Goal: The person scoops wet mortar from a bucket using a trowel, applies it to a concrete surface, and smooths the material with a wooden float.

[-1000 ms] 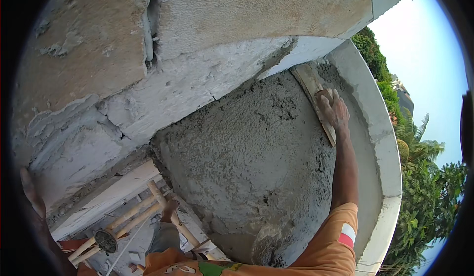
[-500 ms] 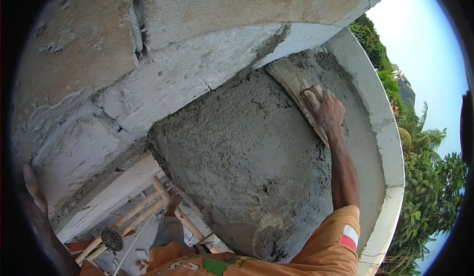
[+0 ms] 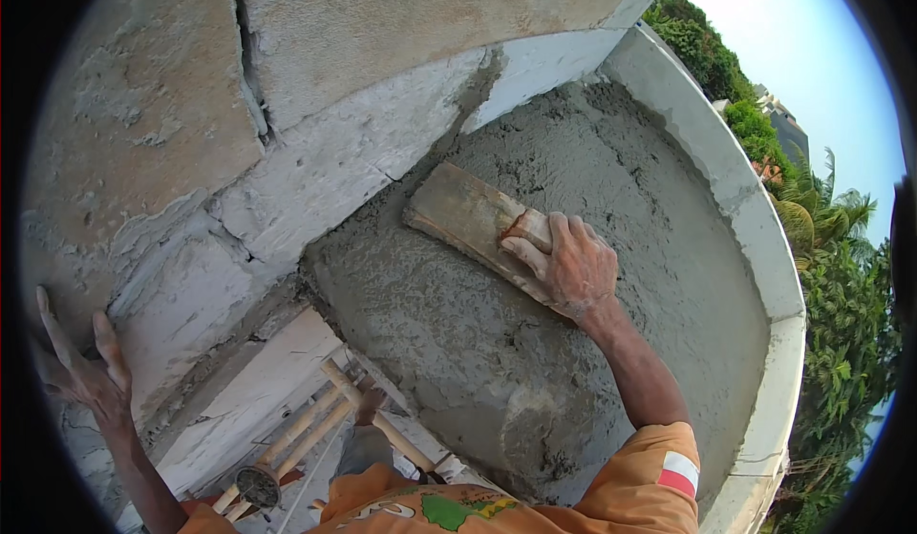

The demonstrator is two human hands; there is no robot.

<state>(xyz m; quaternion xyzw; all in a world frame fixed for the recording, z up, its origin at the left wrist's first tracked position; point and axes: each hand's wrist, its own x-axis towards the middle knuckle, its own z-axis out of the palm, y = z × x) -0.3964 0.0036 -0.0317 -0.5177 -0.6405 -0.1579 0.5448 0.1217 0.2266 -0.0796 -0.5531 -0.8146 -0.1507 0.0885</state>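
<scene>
My right hand (image 3: 576, 265) is closed around the handle of a long wooden float (image 3: 475, 221), whose board lies on wet grey mortar (image 3: 420, 309). The board's far end points to the upper left, close to the foot of the block wall. The mortar is rough in places and smoother along the right. At the far left, my left hand (image 3: 95, 372) rests against the block wall (image 3: 181, 295) with its fingers spread and nothing in it.
A pale curved parapet (image 3: 750, 247) borders the mortar on the right, with trees (image 3: 845, 343) beyond it. At lower left the mortar bed ends at a drop, where bamboo poles (image 3: 304, 429), a round container (image 3: 258, 486) and my bare foot (image 3: 371, 402) show.
My right hand has drawn the float left and nearer, away from the far corner by the parapet. My left hand shows more fully on the wall, its fingers spread.
</scene>
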